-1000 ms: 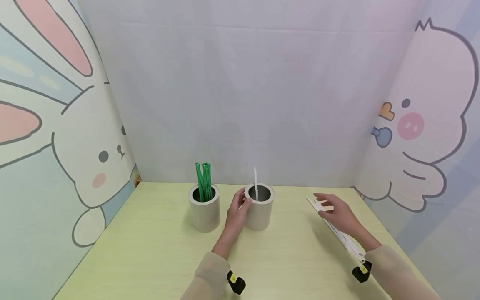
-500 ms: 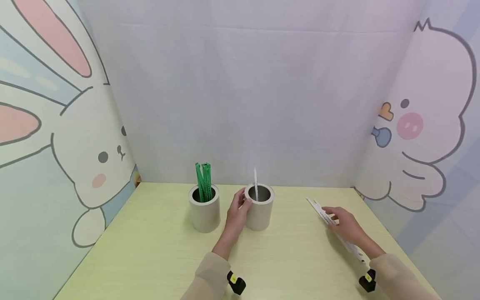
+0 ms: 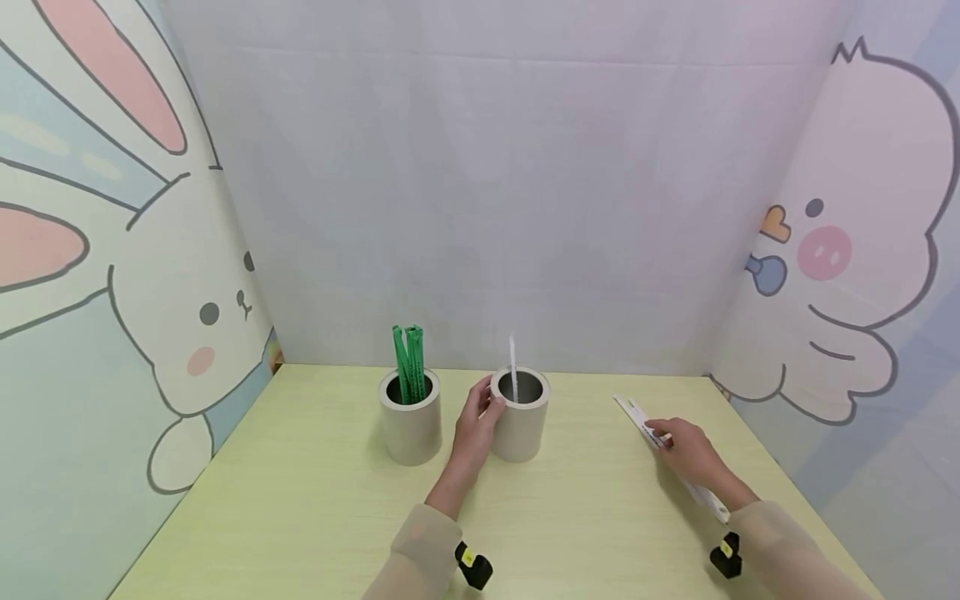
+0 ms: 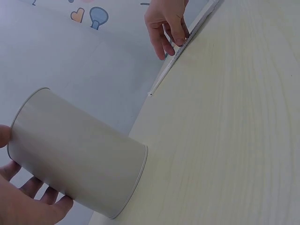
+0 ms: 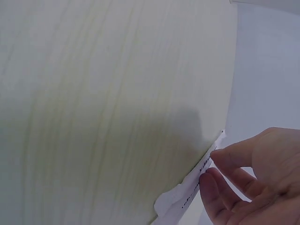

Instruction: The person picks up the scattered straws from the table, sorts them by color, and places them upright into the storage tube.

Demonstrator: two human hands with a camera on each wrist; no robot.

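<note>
My left hand (image 3: 472,429) holds a beige round cup (image 3: 519,432) by its left side, thumb near the rim. One thin white paper-wrapped straw (image 3: 513,358) stands in that cup. On the right, my right hand (image 3: 686,450) pinches at a small bunch of white paper-wrapped straws (image 3: 636,417) lying slantwise on the table. Black print shows on the wrappers (image 5: 192,183) in the right wrist view, with thumb and fingertips right at them. Farther left, a matching beige cup (image 3: 411,437) holds several green wrapped straws (image 3: 411,358).
The pale wood-look table (image 3: 315,517) ends at a grey cloth backdrop (image 3: 480,208). Side panels carry a cartoon rabbit (image 3: 202,358) on the left and a pink-cheeked cartoon figure (image 3: 870,250) on the right.
My right hand has come down and nearer to me, from above the straws' far end to their middle, and its fingers have closed in on them. The left hand and both cups stay put.
</note>
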